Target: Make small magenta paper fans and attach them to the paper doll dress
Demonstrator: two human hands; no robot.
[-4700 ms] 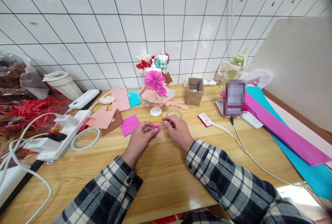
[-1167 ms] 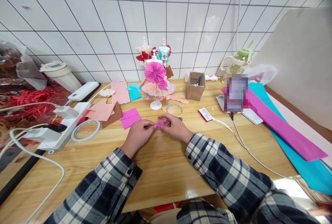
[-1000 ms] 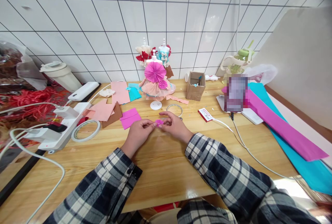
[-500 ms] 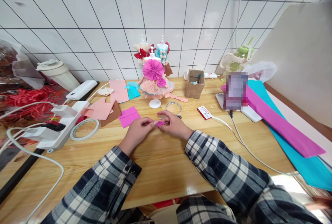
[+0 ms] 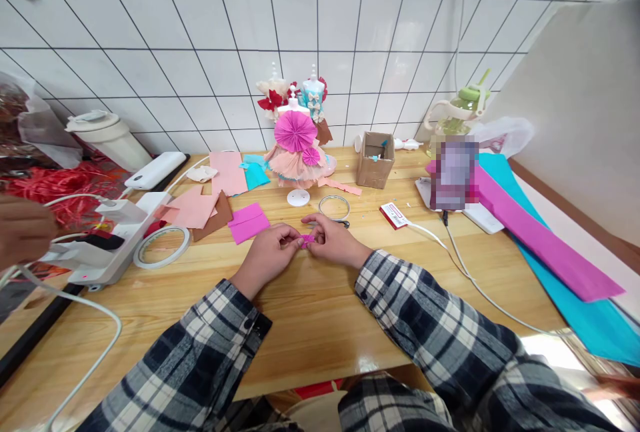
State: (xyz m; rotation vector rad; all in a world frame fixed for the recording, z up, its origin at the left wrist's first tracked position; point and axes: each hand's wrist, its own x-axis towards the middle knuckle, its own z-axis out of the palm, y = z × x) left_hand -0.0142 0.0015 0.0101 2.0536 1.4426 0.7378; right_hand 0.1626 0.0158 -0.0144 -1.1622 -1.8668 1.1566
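Pinching a small magenta paper piece in both left hand and right hand, over the wooden table; near a folded magenta sheet and a pale ring; farther back, facing a dress form with magenta rosettes, left of a cardboard box.

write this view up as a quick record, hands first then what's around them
left hand: pinching magenta piece
right hand: fingertips on same piece
behind hands: dress form with large rosette and small rosette
left side: magenta paper, tape roll, power strip
right side: red-and-white tag, phone
left edge: another person's hand
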